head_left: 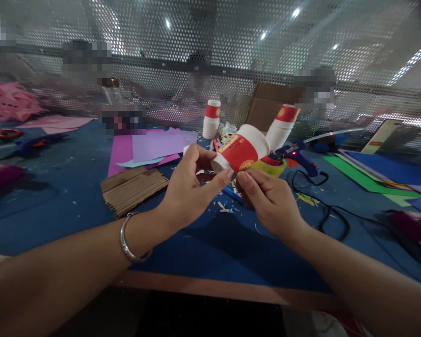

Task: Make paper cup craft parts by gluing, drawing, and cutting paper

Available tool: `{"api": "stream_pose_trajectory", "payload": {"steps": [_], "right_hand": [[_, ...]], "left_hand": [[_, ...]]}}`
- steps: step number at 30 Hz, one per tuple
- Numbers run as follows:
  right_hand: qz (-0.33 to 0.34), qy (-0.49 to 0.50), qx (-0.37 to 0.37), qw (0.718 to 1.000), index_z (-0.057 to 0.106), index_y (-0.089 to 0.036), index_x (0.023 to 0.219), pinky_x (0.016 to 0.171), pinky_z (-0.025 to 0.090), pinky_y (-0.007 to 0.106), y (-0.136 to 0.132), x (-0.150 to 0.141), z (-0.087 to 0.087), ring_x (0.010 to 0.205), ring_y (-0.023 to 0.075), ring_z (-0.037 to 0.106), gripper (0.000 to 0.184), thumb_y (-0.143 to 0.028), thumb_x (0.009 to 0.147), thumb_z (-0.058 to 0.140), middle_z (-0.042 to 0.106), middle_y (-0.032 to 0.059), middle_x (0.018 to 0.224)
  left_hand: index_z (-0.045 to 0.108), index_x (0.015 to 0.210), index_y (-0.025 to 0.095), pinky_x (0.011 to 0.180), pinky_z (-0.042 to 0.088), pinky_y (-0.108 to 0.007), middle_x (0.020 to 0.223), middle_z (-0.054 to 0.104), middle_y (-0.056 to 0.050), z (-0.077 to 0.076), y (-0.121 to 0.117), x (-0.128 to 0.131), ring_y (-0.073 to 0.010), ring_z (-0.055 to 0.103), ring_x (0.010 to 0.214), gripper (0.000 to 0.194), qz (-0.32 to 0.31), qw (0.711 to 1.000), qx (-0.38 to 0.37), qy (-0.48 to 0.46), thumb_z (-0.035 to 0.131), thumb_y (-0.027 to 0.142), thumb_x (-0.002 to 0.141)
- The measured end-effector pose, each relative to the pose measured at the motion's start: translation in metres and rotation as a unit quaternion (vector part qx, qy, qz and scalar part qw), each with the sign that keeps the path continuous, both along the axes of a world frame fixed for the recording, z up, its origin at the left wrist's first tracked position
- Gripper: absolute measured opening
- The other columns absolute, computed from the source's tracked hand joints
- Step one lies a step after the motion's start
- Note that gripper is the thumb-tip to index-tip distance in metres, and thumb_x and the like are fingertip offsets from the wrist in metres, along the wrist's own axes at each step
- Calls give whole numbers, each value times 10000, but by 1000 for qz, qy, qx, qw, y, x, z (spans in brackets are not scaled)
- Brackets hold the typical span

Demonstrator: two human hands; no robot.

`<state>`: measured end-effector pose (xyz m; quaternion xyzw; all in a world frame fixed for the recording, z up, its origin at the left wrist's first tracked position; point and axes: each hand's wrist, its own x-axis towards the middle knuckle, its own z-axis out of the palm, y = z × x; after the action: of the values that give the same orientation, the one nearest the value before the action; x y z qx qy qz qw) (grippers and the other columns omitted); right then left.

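Paper cup — aslant in left hand, right hand at its underside

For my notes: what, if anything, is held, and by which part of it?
The left hand holds a red-and-white paper cup by its narrower end. What the right hand grips is unclear.

Cardboard lies left of the cup, glue gun right.

paper cup: small print illegible | cardboard: part-hidden by cup stack | pink paper pile: cut by left edge
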<state>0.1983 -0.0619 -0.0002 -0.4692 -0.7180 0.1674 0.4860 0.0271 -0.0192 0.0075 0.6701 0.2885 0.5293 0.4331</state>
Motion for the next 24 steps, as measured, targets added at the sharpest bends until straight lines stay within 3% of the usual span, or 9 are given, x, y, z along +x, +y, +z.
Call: {"api": "stream_pose_trajectory", "payload": {"steps": [24], "right_hand": [[-1, -9, -5, 1000, 464, -210, 663, 504, 310, 260, 0, 1, 2, 514, 90, 396, 451, -477, 1027, 471, 440, -44, 570]], "left_hand": [[506, 1027, 189, 749, 564, -299, 970, 652, -45, 0, 2, -3, -157, 635, 880, 377, 5, 999, 35, 26, 782, 338, 816]]}}
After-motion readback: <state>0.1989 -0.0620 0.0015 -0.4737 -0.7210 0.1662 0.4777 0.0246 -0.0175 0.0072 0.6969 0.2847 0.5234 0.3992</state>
